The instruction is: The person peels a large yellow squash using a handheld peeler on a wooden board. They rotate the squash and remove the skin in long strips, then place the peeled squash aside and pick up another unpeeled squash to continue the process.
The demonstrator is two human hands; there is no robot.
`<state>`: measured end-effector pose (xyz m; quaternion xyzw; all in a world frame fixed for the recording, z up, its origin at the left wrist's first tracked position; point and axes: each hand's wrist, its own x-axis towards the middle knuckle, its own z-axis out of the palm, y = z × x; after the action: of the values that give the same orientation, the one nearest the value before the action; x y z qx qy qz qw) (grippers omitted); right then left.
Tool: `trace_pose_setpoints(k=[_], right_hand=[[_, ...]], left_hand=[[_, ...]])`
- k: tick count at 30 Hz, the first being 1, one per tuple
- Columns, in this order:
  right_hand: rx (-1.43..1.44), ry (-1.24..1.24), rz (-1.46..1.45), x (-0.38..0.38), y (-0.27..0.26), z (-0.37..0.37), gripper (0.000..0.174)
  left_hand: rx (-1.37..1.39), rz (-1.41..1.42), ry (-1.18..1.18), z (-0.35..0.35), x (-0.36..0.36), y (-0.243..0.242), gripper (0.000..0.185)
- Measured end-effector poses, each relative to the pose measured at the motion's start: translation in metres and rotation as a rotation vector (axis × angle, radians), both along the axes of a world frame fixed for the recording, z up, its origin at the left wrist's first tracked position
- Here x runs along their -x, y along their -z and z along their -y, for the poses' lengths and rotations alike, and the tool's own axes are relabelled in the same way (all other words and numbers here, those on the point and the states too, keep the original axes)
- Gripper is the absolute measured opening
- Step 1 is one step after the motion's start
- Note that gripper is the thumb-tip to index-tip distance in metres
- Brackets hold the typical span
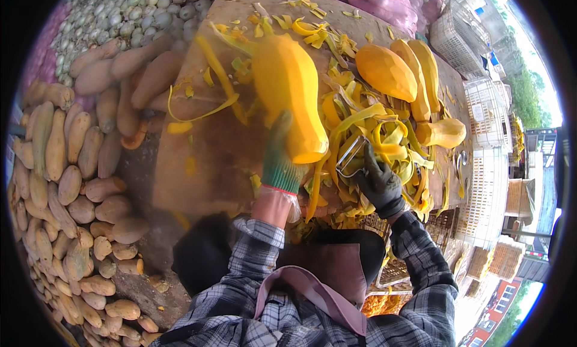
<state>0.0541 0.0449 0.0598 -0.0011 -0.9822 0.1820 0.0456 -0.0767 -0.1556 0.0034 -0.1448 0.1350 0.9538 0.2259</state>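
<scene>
A peeled butternut squash (288,90), bright yellow-orange with long flat facets, is in the grip of my left hand (284,157). That hand wears a green knit-cuffed glove, and its fingers are partly hidden behind the squash. To the right, my right hand (381,180), in a dark glove, holds a metal Y-shaped peeler (352,157). The peeler is apart from the squash, over a heap of yellow-green peel strips (392,144). Both lie above a brown board-topped table (203,166) strewn with peelings.
Several peeled squashes (386,72) lie at the table's right. Unpeeled squashes (81,207) are piled on the left floor, with onions (130,18) behind them. White plastic crates (484,194) line the right side. Pink mesh sacks (383,4) stand at the far edge. Spoons (460,162) lie near the right edge.
</scene>
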Motion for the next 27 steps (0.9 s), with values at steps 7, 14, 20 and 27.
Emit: trace_pose_setpoints(k=[7, 14, 20, 27], right_hand=[[-0.123, -0.208, -0.072, 0.018, -0.015, 0.026, 0.077], [0.434, 0.305, 0.054, -0.019, -0.022, 0.013, 0.073], [1.219, 0.207, 0.068, 0.079, 0.006, 0.069, 0.068], [0.442, 0.06, 0.195, 0.1, -0.044, 0.064, 0.065]], left_hand=[[0.147, 0.024, -0.048, -0.001, 0.001, -0.008, 0.055], [-0.597, -0.171, 0.228, 0.015, -0.013, 0.02, 0.072], [-0.716, -0.119, 0.253, 0.025, -0.038, 0.017, 0.071], [0.141, -0.054, 0.178, 0.044, -0.028, -0.005, 0.059]])
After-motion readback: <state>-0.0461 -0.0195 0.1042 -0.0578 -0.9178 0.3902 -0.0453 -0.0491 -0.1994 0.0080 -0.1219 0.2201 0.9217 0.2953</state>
